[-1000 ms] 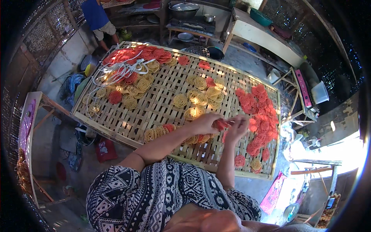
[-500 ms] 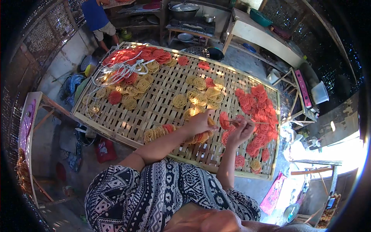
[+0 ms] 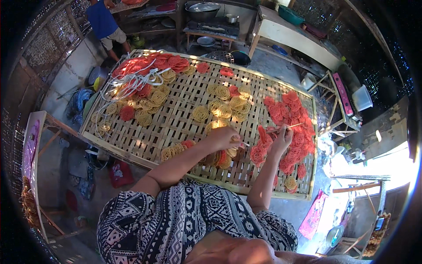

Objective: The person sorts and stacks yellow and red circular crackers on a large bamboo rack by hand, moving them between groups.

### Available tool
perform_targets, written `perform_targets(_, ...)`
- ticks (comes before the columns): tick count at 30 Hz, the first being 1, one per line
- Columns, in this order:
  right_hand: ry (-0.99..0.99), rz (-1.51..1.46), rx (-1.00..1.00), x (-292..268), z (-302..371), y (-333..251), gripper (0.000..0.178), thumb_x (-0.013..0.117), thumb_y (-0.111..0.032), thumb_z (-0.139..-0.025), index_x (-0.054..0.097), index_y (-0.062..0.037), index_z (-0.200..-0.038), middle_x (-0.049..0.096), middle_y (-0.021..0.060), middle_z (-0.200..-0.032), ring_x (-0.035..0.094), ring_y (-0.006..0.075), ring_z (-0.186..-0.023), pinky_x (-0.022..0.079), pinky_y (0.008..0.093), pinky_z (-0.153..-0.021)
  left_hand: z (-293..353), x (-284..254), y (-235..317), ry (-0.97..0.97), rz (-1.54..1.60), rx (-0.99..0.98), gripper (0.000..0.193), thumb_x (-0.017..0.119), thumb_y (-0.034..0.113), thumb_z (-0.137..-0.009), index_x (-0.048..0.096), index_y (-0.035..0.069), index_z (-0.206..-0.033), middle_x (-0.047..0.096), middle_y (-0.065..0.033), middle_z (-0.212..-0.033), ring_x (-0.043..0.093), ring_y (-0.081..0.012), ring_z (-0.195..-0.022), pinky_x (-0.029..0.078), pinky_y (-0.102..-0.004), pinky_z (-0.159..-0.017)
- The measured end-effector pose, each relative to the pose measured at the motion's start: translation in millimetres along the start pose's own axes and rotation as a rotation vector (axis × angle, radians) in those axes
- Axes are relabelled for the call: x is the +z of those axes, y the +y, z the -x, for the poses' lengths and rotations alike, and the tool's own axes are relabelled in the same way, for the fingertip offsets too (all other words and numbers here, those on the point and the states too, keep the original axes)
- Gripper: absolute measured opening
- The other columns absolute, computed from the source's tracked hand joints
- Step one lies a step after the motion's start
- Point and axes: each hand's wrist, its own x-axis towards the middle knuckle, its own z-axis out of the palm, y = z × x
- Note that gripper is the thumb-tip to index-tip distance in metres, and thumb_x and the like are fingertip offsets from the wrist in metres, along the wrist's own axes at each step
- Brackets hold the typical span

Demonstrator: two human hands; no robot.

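My left hand (image 3: pixel 224 139) is closed in a pinch over the near middle of the woven bamboo mat; a thin white-tipped strip (image 3: pixel 245 144) pokes out from its fingers. Below it, yellow and red lacy discs (image 3: pixel 222 159) stand on edge in a row, partly hidden by my forearm. My right hand (image 3: pixel 282 138) grips a thin wooden stick (image 3: pixel 295 125), held roughly level. Lacy red discs (image 3: pixel 262 147) hang bunched beside that hand, by the stick's left end. A heap of red discs (image 3: pixel 295 114) lies just beyond and to the right.
The bamboo mat (image 3: pixel 176 116) carries loose yellow discs (image 3: pixel 223 110) in its middle. White strips (image 3: pixel 138 79) lie tangled over more discs at far left. Another person (image 3: pixel 105 22) in blue stands beyond the far left corner. Pots (image 3: pixel 202 12) sit at the back.
My right hand has risen slightly with the stick, and more red discs now hang beside it. A white tip now shows at my left fingers, where a yellow-orange disc showed before.
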Motion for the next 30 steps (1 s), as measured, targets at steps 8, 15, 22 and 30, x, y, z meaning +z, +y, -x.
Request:
perform_targets(8,0.037,-0.089,0.094,-11,-8,8,0.009,0.048,-0.013,-0.098,0.049,-0.0043,-0.1,0.057,0.0056,-0.074,0.064,0.0187,-0.068,0.055,0.0326,-0.058,-39,23,17,-0.197,-0.331,0.045,0.02,0.067,0.029,-0.082,0.071,0.01,-0.088,0.066,-0.0086,-0.084,0.064,-0.0279,-0.084,0.05,-0.0403,-0.074)
perform_targets(15,0.064,-0.289,0.122,-21,-17,23,0.011,0.053,-0.014,-0.096,0.052,-0.0036,-0.096,0.06,0.0078,-0.078,0.065,0.0203,-0.072,0.056,0.0328,-0.061,-45,24,7,-0.044,0.119,-0.004,0.015,0.068,0.019,-0.084,0.073,0.009,-0.094,0.07,-0.0079,-0.086,0.066,-0.0198,-0.076,0.051,-0.0334,-0.068)
perform_targets(22,0.003,-0.349,0.274,6,5,29,0.01,0.055,-0.014,-0.095,0.051,-0.0047,-0.096,0.059,0.0072,-0.085,0.065,0.0221,-0.078,0.058,0.0363,-0.066,-35,33,-10,0.179,0.734,-0.148,0.023,0.064,0.017,-0.089,0.068,-0.001,-0.103,0.071,-0.005,-0.087,0.062,-0.0084,-0.076,0.049,-0.0244,-0.069)
perform_targets(30,-0.045,-0.366,0.227,12,9,33,0.011,0.052,-0.015,-0.097,0.048,-0.0046,-0.097,0.059,0.0082,-0.088,0.065,0.0247,-0.082,0.058,0.0421,-0.072,-32,29,-8,0.16,0.812,-0.229,0.023,0.063,0.023,-0.09,0.07,0.001,-0.094,0.066,0.001,-0.079,0.056,-0.005,-0.073,0.044,-0.0218,-0.069)
